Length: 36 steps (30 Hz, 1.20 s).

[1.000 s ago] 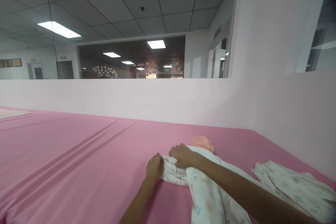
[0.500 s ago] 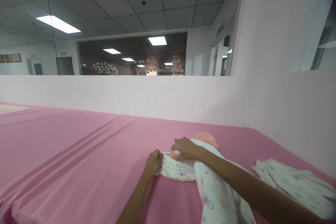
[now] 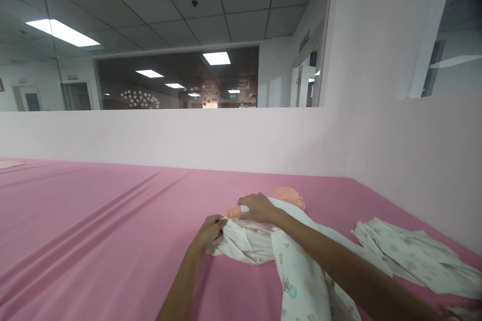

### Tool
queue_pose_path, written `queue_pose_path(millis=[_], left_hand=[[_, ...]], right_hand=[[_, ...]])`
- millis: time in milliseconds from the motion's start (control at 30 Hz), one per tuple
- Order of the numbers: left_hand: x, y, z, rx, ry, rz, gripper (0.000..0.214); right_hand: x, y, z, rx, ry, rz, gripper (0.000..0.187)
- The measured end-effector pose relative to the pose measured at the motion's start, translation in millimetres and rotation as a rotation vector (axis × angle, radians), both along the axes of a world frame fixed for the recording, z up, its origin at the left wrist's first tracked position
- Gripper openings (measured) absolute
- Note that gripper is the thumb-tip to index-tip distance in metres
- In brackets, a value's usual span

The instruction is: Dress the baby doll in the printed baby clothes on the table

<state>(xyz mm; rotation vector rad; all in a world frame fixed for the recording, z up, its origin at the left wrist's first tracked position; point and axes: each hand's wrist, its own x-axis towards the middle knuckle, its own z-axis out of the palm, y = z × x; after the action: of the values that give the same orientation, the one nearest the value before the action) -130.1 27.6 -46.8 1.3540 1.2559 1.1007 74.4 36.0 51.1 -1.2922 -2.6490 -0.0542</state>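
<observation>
On a pink sheet near a white wall lies a doll.
Left hand pinches the sleeve at its cuff; right hand, just right of it, clasps the doll's arm; sleeve runs crosswise.

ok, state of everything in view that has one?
doll: lying on sheet, garment partly on
sleeve: bunched, doll hand poking out
left hand: pinching sleeve cuff
right hand: closed on doll at wrist
spare garment: loose, spread flat
sheet: creased
</observation>
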Motion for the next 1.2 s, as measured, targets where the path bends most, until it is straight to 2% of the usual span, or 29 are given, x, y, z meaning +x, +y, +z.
queue_pose_path(millis=[167,300,400,467,533,633,700,767,833,900,967,1067,1133,1200], left_hand=[[3,-2,6.2,-0.048,-0.260,-0.078,0.032],[5,-3,12.0,-0.029,-0.456,-0.051,0.019],[4,-2,14.5,-0.046,-0.522,-0.031,0.012],[3,-2,17.8,-0.104,-0.559,-0.046,0.019],[3,-4,23.5,-0.180,-0.605,-0.034,0.024],[1,-10,35.1,-0.211,-0.525,0.137,0.026],[1,-14,43.6,-0.072,-0.280,0.330,0.025],[9,-18,52.4,0.142,-0.005,0.501,0.024],[29,-24,61.8,0.305,0.176,0.538,0.025],[65,-29,72.0,0.415,0.267,0.410,0.027],[111,-34,81.6,0.520,0.363,0.184,0.028],[180,-37,89.7,0.649,0.576,-0.247,0.031],[215,-36,89.3,0.697,0.787,-0.413,0.034],[237,-31,85.7,0.689,0.958,-0.513,0.036]], right_hand=[[-18,-6,-1.8,-0.107,0.096,0.055,0.044],[-37,-12,-4.8,-0.121,0.131,0.049,0.049],[-47,-15,-8.0,-0.102,0.164,0.011,0.043],[-47,-18,-9.2,-0.084,0.197,-0.009,0.040],[-35,-25,-9.4,-0.058,0.250,-0.033,0.040],[17,-41,-11.2,-0.002,0.365,-0.134,0.038],[75,-54,-17.0,0.029,0.428,-0.272,0.032],[142,-67,-28.2,0.013,0.487,-0.569,0.031],[204,-80,-44.0,-0.041,0.506,-0.797,0.030],[250,-90,-62.1,-0.111,0.543,-0.937,0.021],[276,-94,-79.2,-0.226,0.617,-0.969,0.019],[289,-90,-98.0,-0.383,0.772,-0.921,0.022],[290,-85,-105.5,-0.417,0.869,-0.900,0.023],[291,-80,-110.5,-0.419,0.935,-0.888,0.022]])
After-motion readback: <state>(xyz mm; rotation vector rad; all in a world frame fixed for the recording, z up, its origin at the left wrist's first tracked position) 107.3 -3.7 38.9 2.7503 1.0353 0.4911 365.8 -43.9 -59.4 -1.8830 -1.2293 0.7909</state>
